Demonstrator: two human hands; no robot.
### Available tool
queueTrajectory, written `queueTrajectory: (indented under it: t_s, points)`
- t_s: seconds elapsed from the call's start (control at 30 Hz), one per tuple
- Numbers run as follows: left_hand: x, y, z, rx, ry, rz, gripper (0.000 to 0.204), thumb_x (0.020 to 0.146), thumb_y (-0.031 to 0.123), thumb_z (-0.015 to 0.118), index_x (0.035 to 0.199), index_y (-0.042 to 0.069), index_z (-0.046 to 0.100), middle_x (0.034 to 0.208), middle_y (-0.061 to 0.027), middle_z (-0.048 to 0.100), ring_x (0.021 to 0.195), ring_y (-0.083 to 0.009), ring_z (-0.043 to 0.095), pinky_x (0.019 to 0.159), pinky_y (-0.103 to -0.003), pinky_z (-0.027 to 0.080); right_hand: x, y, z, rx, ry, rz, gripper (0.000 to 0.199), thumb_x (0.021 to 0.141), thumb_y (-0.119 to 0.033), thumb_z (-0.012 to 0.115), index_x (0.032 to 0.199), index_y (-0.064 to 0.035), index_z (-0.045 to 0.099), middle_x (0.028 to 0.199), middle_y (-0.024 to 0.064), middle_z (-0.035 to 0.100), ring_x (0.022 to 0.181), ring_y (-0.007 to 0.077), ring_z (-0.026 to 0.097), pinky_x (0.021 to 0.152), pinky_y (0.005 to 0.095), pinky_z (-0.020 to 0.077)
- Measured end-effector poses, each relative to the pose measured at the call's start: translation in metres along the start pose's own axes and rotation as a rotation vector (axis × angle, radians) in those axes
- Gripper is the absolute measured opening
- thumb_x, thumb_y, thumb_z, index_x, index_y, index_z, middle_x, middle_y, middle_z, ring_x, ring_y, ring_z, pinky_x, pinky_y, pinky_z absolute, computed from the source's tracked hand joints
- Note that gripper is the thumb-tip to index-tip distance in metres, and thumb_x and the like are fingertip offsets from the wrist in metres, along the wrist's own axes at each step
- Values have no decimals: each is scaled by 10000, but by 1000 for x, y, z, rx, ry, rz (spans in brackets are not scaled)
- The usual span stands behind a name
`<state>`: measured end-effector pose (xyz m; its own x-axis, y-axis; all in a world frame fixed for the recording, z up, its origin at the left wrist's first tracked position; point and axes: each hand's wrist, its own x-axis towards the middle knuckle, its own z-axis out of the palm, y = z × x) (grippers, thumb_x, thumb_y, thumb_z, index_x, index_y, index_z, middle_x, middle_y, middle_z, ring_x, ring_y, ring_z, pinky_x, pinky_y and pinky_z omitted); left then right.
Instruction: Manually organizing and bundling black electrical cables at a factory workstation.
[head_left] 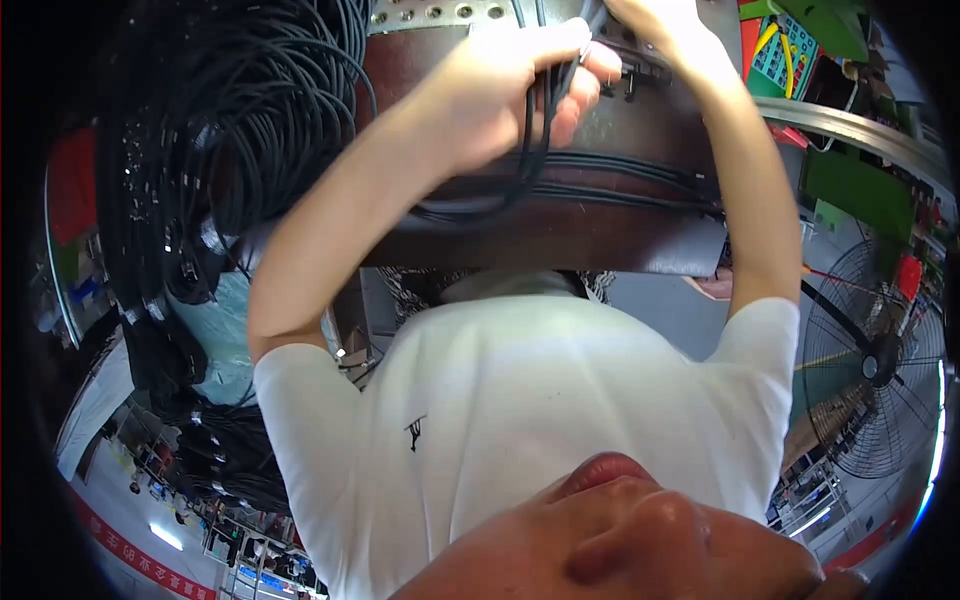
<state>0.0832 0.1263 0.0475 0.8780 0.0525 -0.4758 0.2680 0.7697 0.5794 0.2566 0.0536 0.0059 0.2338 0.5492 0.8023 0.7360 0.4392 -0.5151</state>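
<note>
Your left hand [545, 90] is closed around a few thin, flexible black cables [531, 170], which loop below your fingers over the dark brown, smooth-topped workbench [660, 135]. Your right hand [660, 22] is beside it at the upper edge, partly cut off, so its grip can't be told. Long, straight black cords [620, 190] lie across the bench; a thick heap of coiled black cable [275, 115] is at your left.

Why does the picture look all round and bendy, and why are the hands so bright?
In the head view, the fisheye lens bends the light strip and darkens the corners; also in the head view, strong light seems to wash out the right hand and brighten the left hand.
</note>
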Motion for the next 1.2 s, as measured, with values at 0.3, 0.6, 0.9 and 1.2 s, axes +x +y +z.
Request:
queueTrajectory:
  t_s: [0.3, 0.6, 0.9, 1.2]
  points:
    - [101, 53, -54, 308, -330, 640, 195, 923, 46, 532, 1082, -36, 612, 883, -98, 631, 769, -164, 607, 657, -268, 524, 14, 41, -5, -484, -190, -44, 263, 923, -187, 468, 1049, -77, 671, 957, 169, 665, 859, 320, 633, 776, 404, 504]
    - [73, 79, -65, 1648, 294, 976, 248, 935, 208, 525, 1058, 31, 649, 948, -143, 671, 807, -210, 649, 687, -308, 525, 19, 43, -21, -928, -389, -50, 270, 922, -170, 444, 1042, -73, 666, 954, 186, 655, 860, 338, 624, 780, 431, 497]
    - [113, 67, -94, 1643, 414, 992, 270, 920, 279, 512, 957, 64, 671, 948, -145, 668, 867, -273, 635, 769, -390, 508, 5, 59, -25, -523, -298, 334, 337, 901, -355, 528, 999, -56, 649, 885, 185, 659, 822, 312, 638, 748, 414, 505]
    - [103, 70, -96, 1941, 676, 982, 256, 866, 264, 525, 860, 43, 653, 830, -146, 656, 756, -301, 629, 713, -405, 504, 38, 20, -31, -680, -424, 715, 525, 839, -486, 631, 1058, -9, 641, 929, 201, 662, 862, 316, 636, 780, 402, 498]
